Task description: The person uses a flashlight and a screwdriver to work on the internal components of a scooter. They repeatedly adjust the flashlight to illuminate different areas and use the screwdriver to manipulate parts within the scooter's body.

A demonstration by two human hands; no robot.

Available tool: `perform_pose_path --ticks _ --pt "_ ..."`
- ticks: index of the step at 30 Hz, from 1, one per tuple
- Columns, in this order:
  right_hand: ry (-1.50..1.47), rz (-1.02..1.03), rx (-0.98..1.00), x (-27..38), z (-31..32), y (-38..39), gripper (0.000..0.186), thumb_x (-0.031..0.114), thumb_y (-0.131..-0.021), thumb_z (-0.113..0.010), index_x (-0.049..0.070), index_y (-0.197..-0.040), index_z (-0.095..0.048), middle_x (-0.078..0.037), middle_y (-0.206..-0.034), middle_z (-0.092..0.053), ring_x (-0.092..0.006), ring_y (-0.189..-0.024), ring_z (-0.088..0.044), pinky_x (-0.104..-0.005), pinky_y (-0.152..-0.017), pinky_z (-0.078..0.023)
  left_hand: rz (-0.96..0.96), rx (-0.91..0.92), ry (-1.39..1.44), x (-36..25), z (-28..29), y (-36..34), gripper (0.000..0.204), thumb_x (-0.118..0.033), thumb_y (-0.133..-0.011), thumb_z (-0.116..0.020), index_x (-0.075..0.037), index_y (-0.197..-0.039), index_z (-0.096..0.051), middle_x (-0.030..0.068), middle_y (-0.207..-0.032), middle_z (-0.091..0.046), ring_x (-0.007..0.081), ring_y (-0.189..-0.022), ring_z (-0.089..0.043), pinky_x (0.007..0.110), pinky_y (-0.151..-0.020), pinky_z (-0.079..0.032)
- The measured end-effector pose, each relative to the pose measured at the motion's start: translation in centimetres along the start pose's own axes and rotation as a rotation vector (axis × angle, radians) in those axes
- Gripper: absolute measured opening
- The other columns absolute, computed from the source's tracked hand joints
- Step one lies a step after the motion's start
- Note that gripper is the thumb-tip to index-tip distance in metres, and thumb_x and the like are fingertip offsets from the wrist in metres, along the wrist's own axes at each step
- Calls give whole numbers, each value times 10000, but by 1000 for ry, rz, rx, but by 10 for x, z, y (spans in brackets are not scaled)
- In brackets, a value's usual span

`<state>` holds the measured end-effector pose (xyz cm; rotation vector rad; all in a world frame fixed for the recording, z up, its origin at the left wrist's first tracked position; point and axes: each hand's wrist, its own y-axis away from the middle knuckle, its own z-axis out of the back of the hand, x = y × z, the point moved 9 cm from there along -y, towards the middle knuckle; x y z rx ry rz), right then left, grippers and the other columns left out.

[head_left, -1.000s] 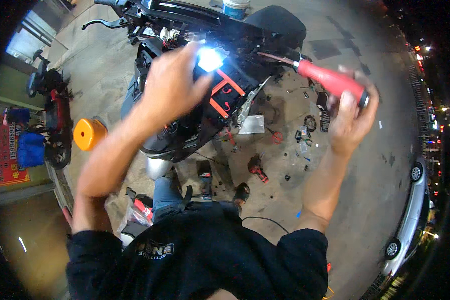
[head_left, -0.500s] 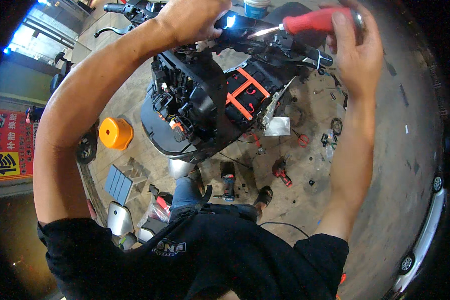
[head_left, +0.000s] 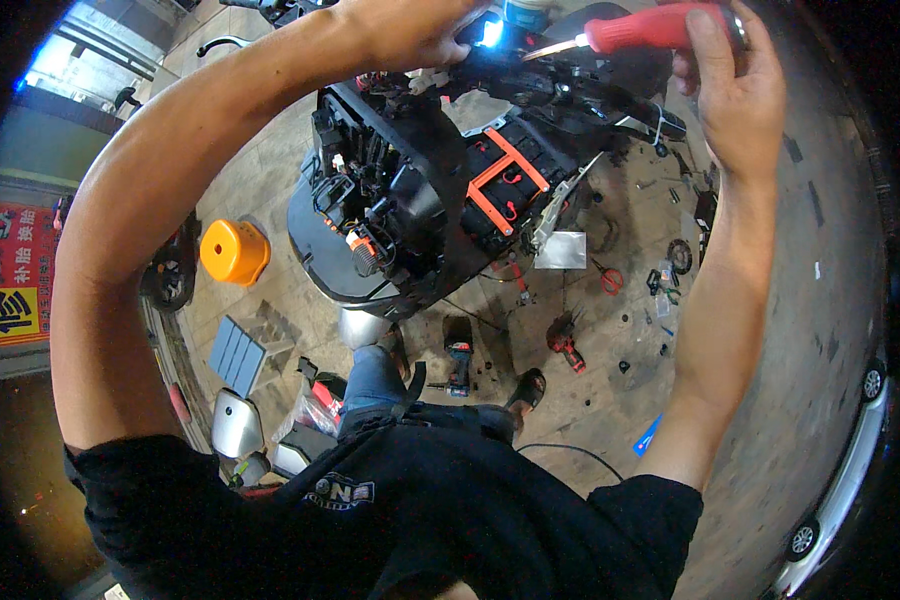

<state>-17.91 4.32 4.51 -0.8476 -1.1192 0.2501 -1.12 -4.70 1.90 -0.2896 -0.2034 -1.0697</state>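
My right hand (head_left: 740, 100) is closed round the red handle of a screwdriver (head_left: 642, 31). Its metal shaft points left, with the tip at the dark handlebar area (head_left: 570, 85) of a partly stripped scooter. My left hand (head_left: 410, 32) is bent over the same area, beside a bright white-blue light (head_left: 491, 32). Its fingers curl over a dark part, mostly out of sight at the top edge. Below the hands stands the scooter's open black front body (head_left: 395, 190) with exposed wiring. Behind that lies a black battery (head_left: 500, 185) crossed by orange straps.
Tools lie on the tiled floor: a cordless drill (head_left: 458, 367), a red power tool (head_left: 567, 350) and red-handled scissors (head_left: 610, 279). A yellow stool (head_left: 234, 252) and a grey-blue step stool (head_left: 238, 354) stand at left. Small parts are scattered at right. A white car (head_left: 840, 490) is at the far right.
The view has shifted a little. Both hands appear slightly farther right, the screwdriver tip still at the handlebar area. A blue item now shows beside my right forearm.
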Motion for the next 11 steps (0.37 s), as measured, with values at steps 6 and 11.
perform_pose_path --ticks 6,11 --pt "113 -47 57 5 -1 -5 294 247 -940 -564 45 -1140 -491 -45 -908 -630 -23 -561 -475 -164 -482 -405 80 85 -11 7 -10 -6 369 -261 -727 -728 -20 -960 -573 166 -814 -646 337 -756 -647 423 -657 -538" --pt "109 33 157 20 -15 -9 314 260 -934 -569 51 -1154 -490 -52 -935 -634 -26 -605 -489 -164 -527 -415 48 49 18 8 -8 -5 377 -272 -728 -732 -21 -962 -576 156 -812 -649 327 -745 -650 418 -656 -545"
